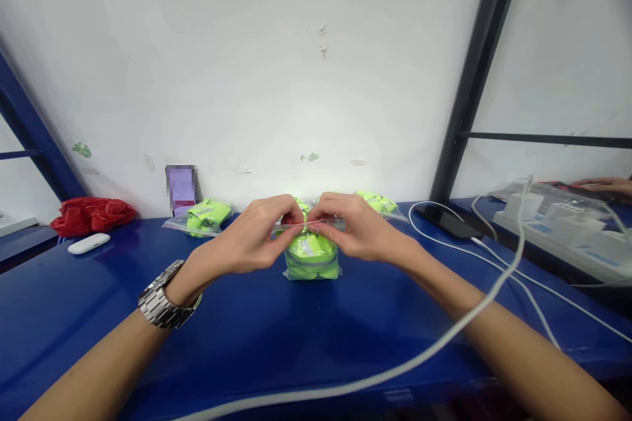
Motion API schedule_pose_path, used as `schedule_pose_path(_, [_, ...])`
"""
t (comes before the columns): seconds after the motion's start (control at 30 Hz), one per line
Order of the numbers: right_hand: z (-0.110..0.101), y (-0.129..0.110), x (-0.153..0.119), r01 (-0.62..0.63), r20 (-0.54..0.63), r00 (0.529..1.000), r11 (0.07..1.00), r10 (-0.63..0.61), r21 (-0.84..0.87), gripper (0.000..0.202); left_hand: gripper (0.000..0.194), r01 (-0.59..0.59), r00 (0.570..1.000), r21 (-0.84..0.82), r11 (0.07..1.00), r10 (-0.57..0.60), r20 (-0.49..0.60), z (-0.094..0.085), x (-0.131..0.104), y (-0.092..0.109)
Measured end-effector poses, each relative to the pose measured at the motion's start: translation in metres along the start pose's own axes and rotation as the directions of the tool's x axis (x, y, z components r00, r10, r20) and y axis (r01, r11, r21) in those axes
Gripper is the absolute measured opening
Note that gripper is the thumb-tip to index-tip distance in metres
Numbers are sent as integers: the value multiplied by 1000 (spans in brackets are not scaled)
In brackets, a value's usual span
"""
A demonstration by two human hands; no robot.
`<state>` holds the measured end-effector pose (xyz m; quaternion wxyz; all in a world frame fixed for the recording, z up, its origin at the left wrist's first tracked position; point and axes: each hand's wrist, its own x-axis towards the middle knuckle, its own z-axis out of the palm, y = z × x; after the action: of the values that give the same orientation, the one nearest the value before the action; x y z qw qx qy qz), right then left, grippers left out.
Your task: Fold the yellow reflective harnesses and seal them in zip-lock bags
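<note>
Between my hands a clear plastic bag (312, 270) stands on the blue table, packed with folded neon-yellow fabric that has a grey reflective strip. My left hand (264, 233) pinches the bag's top edge from the left, thumb against fingers. From the other side my right hand (353, 227) pinches the same edge, its fingertips close to those of the left. The fingers cover part of the bag's opening, so I cannot tell whether it is sealed. A metal watch (168, 296) is on my left wrist.
Similar bags lie by the wall, one at left (207, 216), another at right (380, 202). A red plastic bundle (93, 214), a white case (89, 243) and a propped phone (181, 187) are at left. A white cable (424, 358) crosses the foreground; a black phone (447, 220) lies right.
</note>
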<state>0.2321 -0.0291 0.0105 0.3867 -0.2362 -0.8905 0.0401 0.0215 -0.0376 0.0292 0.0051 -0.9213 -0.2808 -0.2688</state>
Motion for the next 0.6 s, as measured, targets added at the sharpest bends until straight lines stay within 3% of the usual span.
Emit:
schedule_pose_path(0.27, [2, -4, 0, 81, -26, 996, 996, -81, -26, 8, 7, -41, 999, 12, 999, 41, -14, 2, 0, 5])
schedule_pose_path(0.47, [7, -1, -2, 57, -116, 991, 995, -66, -77, 11, 9, -49, 999, 73, 996, 50, -4, -2, -1, 2])
schedule_pose_path(0.6, [10, 0, -4, 92, -79, 991, 980, -107, -175, 12, 14, -130, 989, 213, 968, 142, -40, 4, -1, 0])
